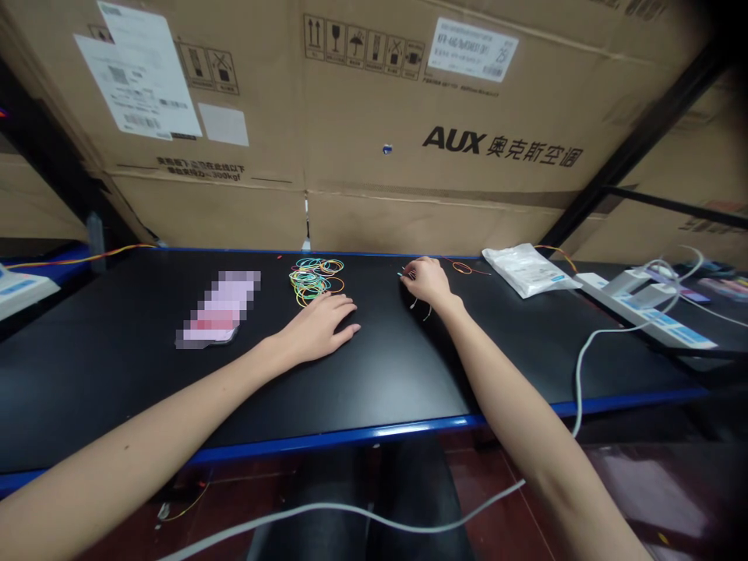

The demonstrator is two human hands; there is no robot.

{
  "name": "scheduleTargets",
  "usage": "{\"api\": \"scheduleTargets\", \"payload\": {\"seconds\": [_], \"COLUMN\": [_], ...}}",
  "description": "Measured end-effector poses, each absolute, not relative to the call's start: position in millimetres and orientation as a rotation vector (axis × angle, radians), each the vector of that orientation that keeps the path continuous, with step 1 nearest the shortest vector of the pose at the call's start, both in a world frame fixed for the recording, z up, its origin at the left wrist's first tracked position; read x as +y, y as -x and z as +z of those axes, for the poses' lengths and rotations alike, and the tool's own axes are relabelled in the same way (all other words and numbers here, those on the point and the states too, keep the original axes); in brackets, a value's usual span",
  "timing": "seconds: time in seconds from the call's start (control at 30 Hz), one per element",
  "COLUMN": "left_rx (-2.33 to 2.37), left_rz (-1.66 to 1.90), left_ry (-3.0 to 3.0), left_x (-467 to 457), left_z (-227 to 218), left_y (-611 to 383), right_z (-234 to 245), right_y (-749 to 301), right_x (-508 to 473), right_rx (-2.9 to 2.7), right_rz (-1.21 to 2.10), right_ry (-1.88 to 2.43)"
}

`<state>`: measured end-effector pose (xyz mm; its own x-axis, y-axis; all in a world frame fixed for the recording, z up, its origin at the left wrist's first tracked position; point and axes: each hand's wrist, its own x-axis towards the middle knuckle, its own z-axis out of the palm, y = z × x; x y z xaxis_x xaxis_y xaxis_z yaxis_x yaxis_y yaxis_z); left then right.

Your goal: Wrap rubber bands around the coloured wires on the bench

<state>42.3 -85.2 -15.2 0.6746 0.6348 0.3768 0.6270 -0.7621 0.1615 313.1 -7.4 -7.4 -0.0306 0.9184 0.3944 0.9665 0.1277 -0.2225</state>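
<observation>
My left hand [321, 327] lies flat on the black table [379, 374], fingers stretched out, just below a pile of colourful rubber bands [314, 279]. It holds nothing. My right hand [425, 280] rests farther right with its fingers pinched together on small thin wires or bands near its fingertips; a few thin pale strands lie under the wrist. An orange band [463, 268] lies on the table just right of that hand.
A white plastic bag [529, 269] lies at the back right, beside white power strips [648, 308] with a grey cable [584, 358] running off the table's front edge. A blurred pink item [219, 308] sits at left. Large cardboard boxes [374, 125] wall the back.
</observation>
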Motion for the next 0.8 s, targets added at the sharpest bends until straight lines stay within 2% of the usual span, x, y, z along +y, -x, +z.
{"api": "scheduleTargets", "payload": {"seconds": [0.23, 0.43, 0.53, 0.63, 0.8], "left_rx": [1.102, 1.093, 1.102, 1.109, 1.096], "left_rz": [0.609, 0.625, 0.609, 0.647, 0.84], "left_ry": [-2.833, -2.84, -2.86, -2.828, -2.601], "left_x": [-87.4, -86.7, -86.1, -84.0, -82.5], "left_z": [-13.9, -15.0, -13.9, -10.9, -4.0], "left_y": [-43.1, -42.9, -44.5, -47.4, -51.6], "right_z": [-13.7, 6.3, 18.9, 24.4, 23.5], "right_y": [-311.0, -313.6, -302.2, -279.4, -239.8], "right_x": [-6.6, -10.0, -14.1, -19.2, -35.5], "right_rx": [-1.968, -1.849, -1.632, -1.444, -1.258], "right_rz": [-0.194, -0.154, 0.069, 0.479, 1.033], "right_ry": [1.855, 1.753, 1.445, 1.121, 0.91]}}
